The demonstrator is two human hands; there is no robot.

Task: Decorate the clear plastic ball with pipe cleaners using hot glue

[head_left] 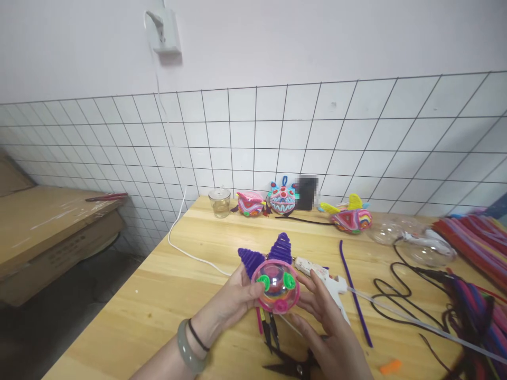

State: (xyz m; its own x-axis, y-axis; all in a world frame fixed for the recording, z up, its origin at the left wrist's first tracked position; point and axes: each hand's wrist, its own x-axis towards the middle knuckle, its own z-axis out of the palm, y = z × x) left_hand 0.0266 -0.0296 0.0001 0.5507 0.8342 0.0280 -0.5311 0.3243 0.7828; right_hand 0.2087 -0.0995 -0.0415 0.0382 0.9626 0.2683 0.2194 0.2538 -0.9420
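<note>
A clear plastic ball craft (276, 287) with a pink fuzzy rim, green eye pieces, a pink nose and two purple pipe-cleaner ears (281, 248) is in my left hand (240, 290), thumb on its front. My right hand (328, 322) is beside the ball's right edge with fingers apart; whether a fingertip touches the rim I cannot tell. Behind that hand lies a white glue gun (335, 287) with a long glue stick. Pliers (270, 332) and black scissors (299, 368) lie below the ball, the scissors partly hidden by my right hand.
Along the wall stand a glass cup (219, 203), a pink pouch-like craft (250, 204), a blue-and-pink face craft (283, 199) and a yellow-finned fish craft (352, 217). To the right are a purple pipe cleaner (355, 295), clear plastic shells (430, 250), a dark cable and pipe-cleaner bundles (475, 248).
</note>
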